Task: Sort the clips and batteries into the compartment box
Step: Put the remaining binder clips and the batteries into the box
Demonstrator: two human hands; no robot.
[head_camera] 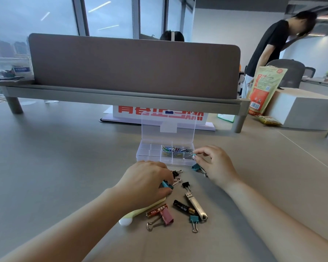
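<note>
The box stands open on the worktop, lid upright. Its right-hand compartments already hold a heap of coloured paper clips; the left-hand ones look empty.

The right hand hovers at the box's right front corner, thumb and forefinger pinched together on something small and teal, probably a clip, though too small to tell. A teal binder clip lies just under that hand. The left hand, in front of the box, is closed on a blue clip.

Still loose in front of the box: two black binder clips, a pink one, another teal one, a red battery and a black battery. A USB stick lies among them.

I judge the paper clips mostly sorted, while the binder clips are barely begun and both batteries remain untouched.
</note>
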